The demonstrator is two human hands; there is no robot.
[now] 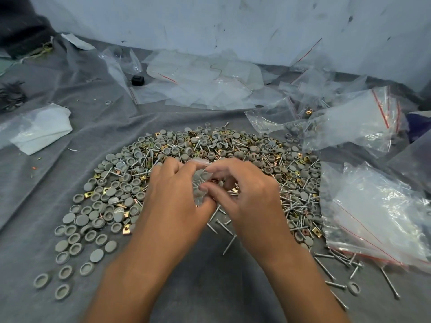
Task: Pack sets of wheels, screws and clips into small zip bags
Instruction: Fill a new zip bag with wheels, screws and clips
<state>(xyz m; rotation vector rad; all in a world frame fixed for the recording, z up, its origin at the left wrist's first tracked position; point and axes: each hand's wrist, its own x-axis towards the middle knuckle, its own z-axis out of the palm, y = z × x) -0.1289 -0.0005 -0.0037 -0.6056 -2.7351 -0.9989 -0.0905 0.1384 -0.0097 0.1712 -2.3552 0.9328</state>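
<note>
Wheels, screws and clips [233,150] are lying heaped on the grey cloth [46,183] mid-frame, just beyond both hands. At centre, the left hand [177,194] and right hand [242,192] are pinching a small clear zip bag [200,183] between them, its long axis running up-frame, mouth towards the heap, equally near both hands.

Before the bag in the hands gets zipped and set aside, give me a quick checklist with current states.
1. Small zip bag held by both hands: ok; left hand and right hand pinch it.
2. Grey wheels inside the bag: ok, some show through.
3. Screws and clips inside: cannot tell, fingers cover it.
4. Bag mouth sealed: cannot tell.
5. Loose parts pile within reach: ok.
6. Filled bags at the right for drop-off: ok.
</note>
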